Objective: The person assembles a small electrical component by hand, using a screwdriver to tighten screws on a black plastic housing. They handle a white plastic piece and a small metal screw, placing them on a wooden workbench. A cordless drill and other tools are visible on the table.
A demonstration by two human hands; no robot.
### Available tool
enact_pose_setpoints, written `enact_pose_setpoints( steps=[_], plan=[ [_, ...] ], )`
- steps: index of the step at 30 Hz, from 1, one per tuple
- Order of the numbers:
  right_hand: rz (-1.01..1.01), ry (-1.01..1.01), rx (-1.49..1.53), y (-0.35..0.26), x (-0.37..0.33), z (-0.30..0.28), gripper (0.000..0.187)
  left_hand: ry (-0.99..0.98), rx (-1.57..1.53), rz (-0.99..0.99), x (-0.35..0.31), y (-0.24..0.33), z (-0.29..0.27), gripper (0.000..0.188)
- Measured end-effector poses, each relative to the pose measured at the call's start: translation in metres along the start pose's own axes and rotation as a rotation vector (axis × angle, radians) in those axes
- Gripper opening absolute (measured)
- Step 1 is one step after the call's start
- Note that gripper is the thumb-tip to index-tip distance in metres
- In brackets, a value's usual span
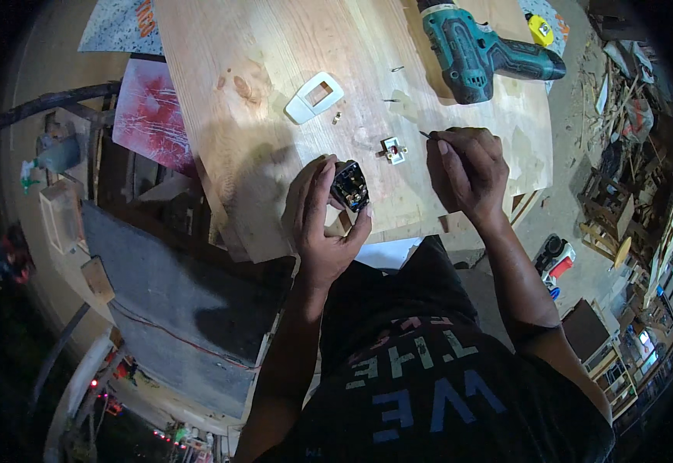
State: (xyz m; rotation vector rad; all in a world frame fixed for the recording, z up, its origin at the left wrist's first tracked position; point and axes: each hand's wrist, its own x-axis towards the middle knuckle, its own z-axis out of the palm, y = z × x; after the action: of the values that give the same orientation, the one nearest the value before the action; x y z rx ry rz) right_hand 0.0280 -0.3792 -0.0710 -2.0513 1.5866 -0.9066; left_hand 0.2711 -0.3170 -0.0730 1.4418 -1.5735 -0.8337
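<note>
My left hand grips a small black plastic housing, its open side up and brass-coloured metal parts showing inside. Over the tabletop's right part, my right hand is closed in a pinch on a thin dark pin-like piece; only its tip shows, so I cannot tell its kind. Between the hands lies a small white switch part with metal contacts. Farther off is a white plastic cover with a rectangular opening, and beside it a tiny brass-coloured piece. Two small screws lie beyond the switch part.
A teal and black cordless drill lies on the wooden tabletop at the far right, near a yellow tape measure. Left of the table stand a red-stained board and a dark grey panel. Scrap wood litters the right.
</note>
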Motion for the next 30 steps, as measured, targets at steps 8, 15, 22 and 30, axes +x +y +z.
enact_pose_setpoints(
  steps=[8,15,22,30],
  plan=[
    [-0.018,0.018,0.004,-0.007,0.007,-0.004,0.017,0.011,-0.005,0.037,0.002,-0.001,0.0,0.072],
    [0.053,-0.081,0.102,-0.031,0.045,0.008,0.021,0.018,-0.058,0.041,0.001,-0.006,0.001,0.071],
    [-0.042,-0.161,0.051,-0.027,0.065,0.019,0.021,0.029,-0.013,0.073,0.004,-0.01,0.002,0.072],
    [-0.283,-0.429,0.012,-0.043,0.096,0.035,0.022,0.044,0.023,0.093,0.005,-0.01,0.001,0.07]
  ],
)
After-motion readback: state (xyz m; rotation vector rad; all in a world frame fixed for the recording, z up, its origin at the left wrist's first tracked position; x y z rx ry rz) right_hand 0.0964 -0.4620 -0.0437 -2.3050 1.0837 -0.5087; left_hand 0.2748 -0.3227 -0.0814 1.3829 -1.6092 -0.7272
